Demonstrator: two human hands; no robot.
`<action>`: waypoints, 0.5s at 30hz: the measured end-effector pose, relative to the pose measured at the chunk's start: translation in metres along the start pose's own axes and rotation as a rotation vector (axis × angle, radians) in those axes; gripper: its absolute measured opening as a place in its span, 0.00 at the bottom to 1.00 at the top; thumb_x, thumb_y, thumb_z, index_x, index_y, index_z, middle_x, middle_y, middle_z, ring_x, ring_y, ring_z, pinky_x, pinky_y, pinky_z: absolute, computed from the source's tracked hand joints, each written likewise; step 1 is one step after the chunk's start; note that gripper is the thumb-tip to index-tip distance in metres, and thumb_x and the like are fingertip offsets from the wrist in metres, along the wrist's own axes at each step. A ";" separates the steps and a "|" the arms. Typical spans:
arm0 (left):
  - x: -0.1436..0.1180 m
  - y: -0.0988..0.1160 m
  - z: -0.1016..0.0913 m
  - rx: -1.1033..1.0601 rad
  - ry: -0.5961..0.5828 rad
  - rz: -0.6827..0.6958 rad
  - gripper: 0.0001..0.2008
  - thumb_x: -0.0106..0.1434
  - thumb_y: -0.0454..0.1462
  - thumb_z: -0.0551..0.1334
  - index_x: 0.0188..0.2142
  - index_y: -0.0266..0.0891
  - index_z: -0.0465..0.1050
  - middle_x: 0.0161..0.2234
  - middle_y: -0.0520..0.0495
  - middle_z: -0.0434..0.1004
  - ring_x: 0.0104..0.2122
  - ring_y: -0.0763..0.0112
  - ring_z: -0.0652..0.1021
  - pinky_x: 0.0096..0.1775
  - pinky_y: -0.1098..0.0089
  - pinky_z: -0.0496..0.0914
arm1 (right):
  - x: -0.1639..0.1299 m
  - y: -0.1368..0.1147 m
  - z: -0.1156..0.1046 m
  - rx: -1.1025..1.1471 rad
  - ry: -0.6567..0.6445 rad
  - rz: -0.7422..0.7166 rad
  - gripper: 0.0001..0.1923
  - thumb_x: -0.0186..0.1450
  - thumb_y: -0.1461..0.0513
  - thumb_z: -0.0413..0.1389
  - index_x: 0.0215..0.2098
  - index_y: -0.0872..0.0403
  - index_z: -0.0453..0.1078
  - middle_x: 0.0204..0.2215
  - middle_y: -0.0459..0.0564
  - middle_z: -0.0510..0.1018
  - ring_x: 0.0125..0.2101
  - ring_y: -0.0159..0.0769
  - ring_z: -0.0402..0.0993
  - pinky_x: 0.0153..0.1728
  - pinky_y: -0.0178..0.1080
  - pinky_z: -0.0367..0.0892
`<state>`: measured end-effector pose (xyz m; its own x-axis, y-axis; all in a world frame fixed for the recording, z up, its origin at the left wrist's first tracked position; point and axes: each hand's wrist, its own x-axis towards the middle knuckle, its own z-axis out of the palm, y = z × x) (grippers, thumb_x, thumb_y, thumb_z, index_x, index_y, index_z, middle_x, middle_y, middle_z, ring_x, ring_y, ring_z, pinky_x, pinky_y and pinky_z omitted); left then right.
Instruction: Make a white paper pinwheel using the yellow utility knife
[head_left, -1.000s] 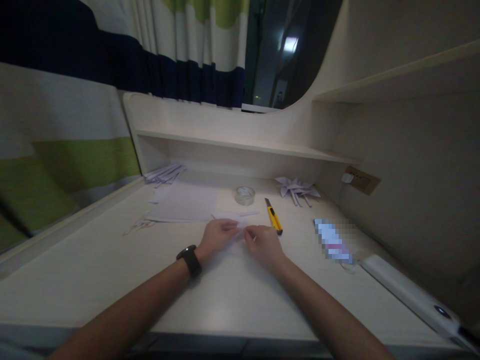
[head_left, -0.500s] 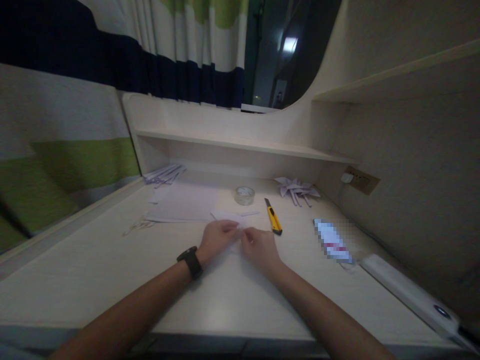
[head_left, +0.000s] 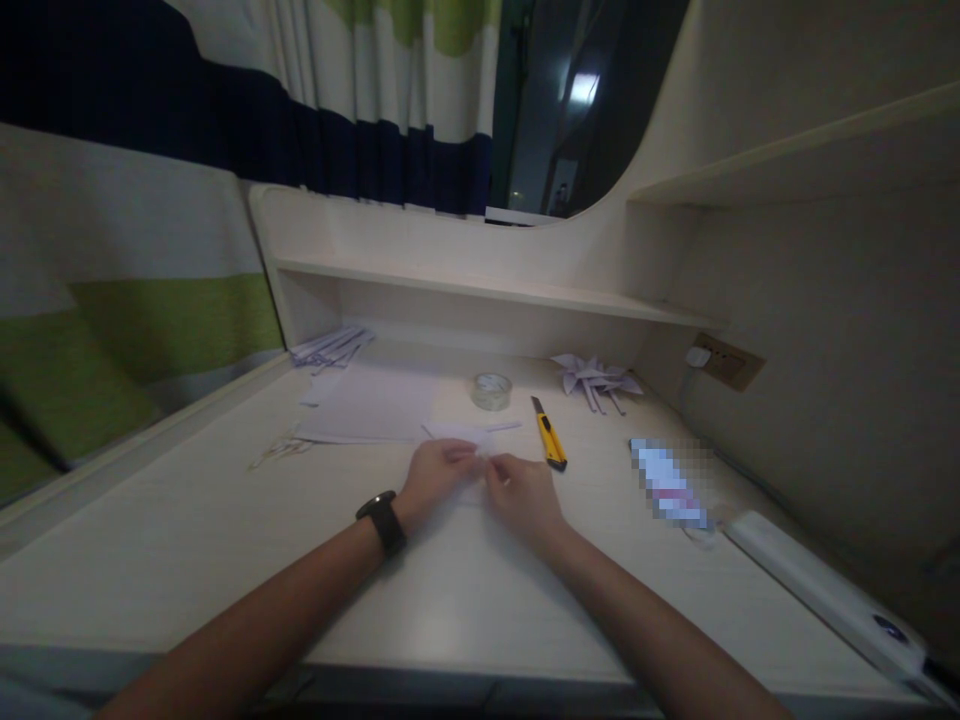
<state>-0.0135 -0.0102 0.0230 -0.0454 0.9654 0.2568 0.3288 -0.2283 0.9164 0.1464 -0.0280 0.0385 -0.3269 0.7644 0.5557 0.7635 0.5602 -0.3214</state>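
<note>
Both hands meet over the middle of the desk at a small piece of white paper (head_left: 465, 432). My left hand (head_left: 439, 470), with a dark watch on its wrist, pinches the paper from the left. Close beside it, my right hand (head_left: 523, 495) has its thumb and fingertips closed on the paper's near right side. The fingers partly hide the paper, so its folds cannot be made out. A thin white paper stick (head_left: 504, 427) lies just beyond the right hand. To the right rests a yellow utility knife (head_left: 551, 437), its blade end pointing away.
A roll of clear tape (head_left: 492, 392) stands behind the hands. White paper sheets (head_left: 375, 400), paper strips (head_left: 334, 347) and thin strings (head_left: 281, 447) lie to the left. Paper pinwheels (head_left: 592, 378), a phone (head_left: 667, 485) and a long white device (head_left: 825, 595) are on the right.
The view has shifted very slightly. Both hands keep nearly the same pose on the paper; nothing else has visibly moved.
</note>
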 end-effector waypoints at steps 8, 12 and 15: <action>0.000 0.000 0.001 -0.038 0.019 -0.023 0.15 0.49 0.40 0.68 0.34 0.32 0.78 0.33 0.39 0.81 0.34 0.60 0.80 0.36 0.65 0.73 | -0.001 0.000 0.000 0.011 0.015 -0.016 0.11 0.63 0.64 0.50 0.32 0.55 0.75 0.27 0.49 0.81 0.27 0.33 0.77 0.31 0.30 0.64; 0.001 -0.002 0.001 -0.013 0.001 -0.005 0.14 0.51 0.41 0.67 0.34 0.32 0.78 0.34 0.38 0.81 0.34 0.60 0.80 0.37 0.65 0.73 | -0.001 0.000 0.000 0.015 0.027 -0.020 0.11 0.63 0.64 0.50 0.33 0.55 0.75 0.27 0.49 0.81 0.26 0.33 0.77 0.31 0.30 0.64; 0.001 -0.003 0.001 -0.031 -0.006 -0.004 0.14 0.51 0.42 0.66 0.34 0.32 0.78 0.34 0.38 0.81 0.34 0.60 0.80 0.36 0.65 0.73 | -0.001 0.000 -0.001 0.021 0.040 -0.014 0.11 0.63 0.64 0.50 0.32 0.54 0.75 0.26 0.49 0.80 0.26 0.33 0.77 0.30 0.30 0.64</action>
<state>-0.0139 -0.0079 0.0202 -0.0412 0.9671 0.2512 0.2989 -0.2279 0.9267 0.1470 -0.0291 0.0384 -0.3146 0.7430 0.5907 0.7468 0.5779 -0.3291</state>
